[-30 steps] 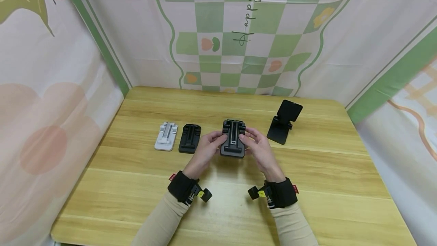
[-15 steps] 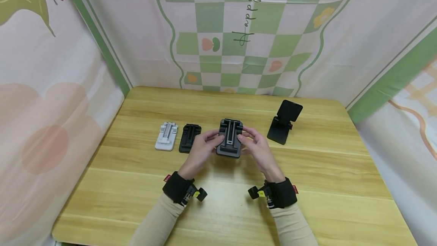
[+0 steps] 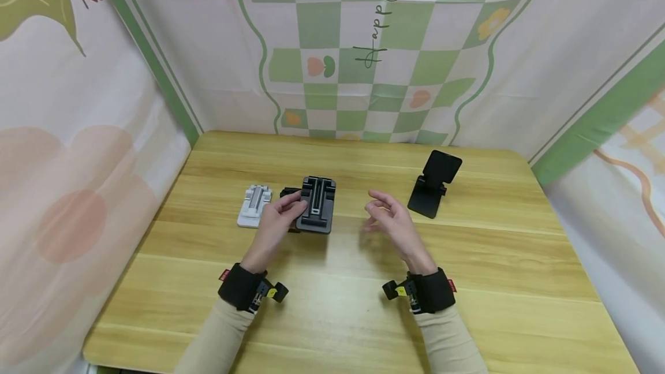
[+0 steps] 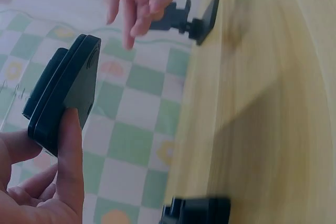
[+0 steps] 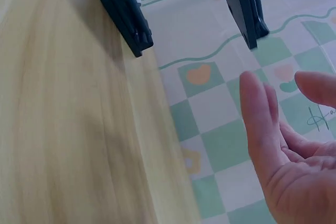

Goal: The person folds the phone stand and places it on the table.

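Note:
My left hand (image 3: 275, 227) pinches a folded dark phone stand (image 3: 317, 205) by its left edge, thumb on one face and fingers on the other. In the left wrist view the stand (image 4: 68, 85) is held up off the table. Behind it in the head view, a second folded black phone stand (image 3: 288, 192) lies on the table, mostly hidden. A white folded phone stand (image 3: 253, 206) lies left of that, partly behind my left hand. My right hand (image 3: 395, 224) hovers over the table with relaxed fingers and nothing in it, apart from the held stand.
An unfolded black phone stand (image 3: 436, 180) stands at the back right of the wooden table (image 3: 493, 264). A patterned cloth (image 3: 363, 91) hangs along the table's back edge, with more cloth at both sides.
The right hand has let go of the dark phone stand and stayed near its place. The left hand has carried that stand to the left, in front of the other black one.

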Available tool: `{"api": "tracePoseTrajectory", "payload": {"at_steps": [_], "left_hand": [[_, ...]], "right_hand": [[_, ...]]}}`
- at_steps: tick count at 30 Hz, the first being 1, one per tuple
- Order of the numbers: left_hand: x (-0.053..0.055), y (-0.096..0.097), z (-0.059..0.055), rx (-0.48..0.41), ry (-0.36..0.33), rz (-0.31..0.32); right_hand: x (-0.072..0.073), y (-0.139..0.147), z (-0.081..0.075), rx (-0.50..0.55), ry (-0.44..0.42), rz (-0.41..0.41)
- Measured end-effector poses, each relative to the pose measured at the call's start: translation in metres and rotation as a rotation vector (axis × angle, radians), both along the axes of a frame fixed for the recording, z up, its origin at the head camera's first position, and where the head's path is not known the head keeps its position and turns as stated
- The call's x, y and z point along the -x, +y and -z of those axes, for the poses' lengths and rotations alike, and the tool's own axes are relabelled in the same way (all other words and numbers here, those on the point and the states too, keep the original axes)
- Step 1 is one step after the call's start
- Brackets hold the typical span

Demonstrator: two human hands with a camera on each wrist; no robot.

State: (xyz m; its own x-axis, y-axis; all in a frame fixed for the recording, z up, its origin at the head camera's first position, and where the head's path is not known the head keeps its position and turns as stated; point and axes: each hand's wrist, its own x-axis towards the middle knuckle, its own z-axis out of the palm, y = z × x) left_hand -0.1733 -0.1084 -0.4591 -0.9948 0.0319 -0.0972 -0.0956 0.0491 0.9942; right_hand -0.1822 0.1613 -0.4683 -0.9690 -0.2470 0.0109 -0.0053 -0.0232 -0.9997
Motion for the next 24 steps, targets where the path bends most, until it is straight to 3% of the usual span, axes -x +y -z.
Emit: {"api": "tracePoseTrajectory", "payload": {"at_steps": [9, 16, 24], "left_hand": [[0.000, -0.037, 0.000, 0.047, 0.011, -0.070], [0.000, -0.070, -0.001, 0.136, 0.041, -0.134], [0.003, -0.110, -0.001, 0.089, 0.026, -0.254]], "right_hand": [[0.002, 0.003, 0.002, -0.053, -0.017, 0.026], [0.002, 0.006, 0.006, -0.101, 0.001, 0.039], [0.002, 0.008, 0.009, -0.131, 0.001, 0.042]]}}
